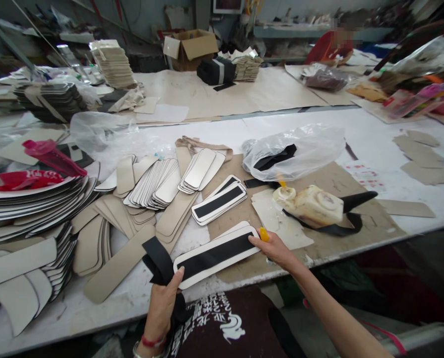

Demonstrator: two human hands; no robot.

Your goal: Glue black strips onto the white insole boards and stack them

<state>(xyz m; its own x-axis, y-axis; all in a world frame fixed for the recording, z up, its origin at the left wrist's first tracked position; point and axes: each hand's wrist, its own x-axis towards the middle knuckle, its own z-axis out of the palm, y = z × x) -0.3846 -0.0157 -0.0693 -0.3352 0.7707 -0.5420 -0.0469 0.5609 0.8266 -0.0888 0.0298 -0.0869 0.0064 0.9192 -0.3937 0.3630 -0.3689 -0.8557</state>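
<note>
A long white rounded piece [222, 271] with a black strip along its middle lies tilted at the near edge of the table. My left hand [166, 303] presses its thumb on the near left end, with black strap [158, 258] bunched beside it. At the far right end, my right hand [272, 246] pinches the piece, and a small yellow object [264, 234] shows at the fingers. Another white piece lies partly under it. Just beyond are similar pieces with black strips [220, 203].
Fanned stacks of beige pieces [153, 186] spread to the left. A stained white bottle [319, 204] sits on brown board at right, with a plastic bag [300, 149] behind. Farther back are an open cardboard box [195, 49] and a person in red [328, 47].
</note>
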